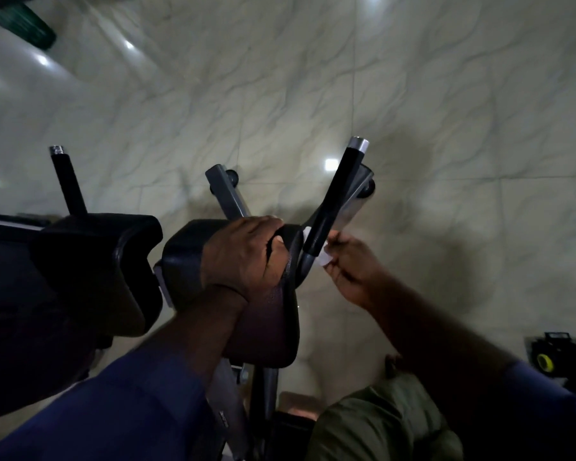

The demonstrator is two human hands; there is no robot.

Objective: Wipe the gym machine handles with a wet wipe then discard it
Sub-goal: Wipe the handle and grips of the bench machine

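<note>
Black arm pads (107, 254) crowd the foreground over a marble floor (280, 94). The left hand (246, 251) grips the right pad's (187, 257) front edge. The right hand (350, 267) pinches the white wet wipe (323, 260) against the right handle's (336, 201) base.

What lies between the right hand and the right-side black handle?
A white wet wipe, held by the right hand against the black metal-capped handle; head view.

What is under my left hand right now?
A black padded armrest; the left hand grips its upper edge. The part beneath the palm is covered, so I cannot see it.
</note>
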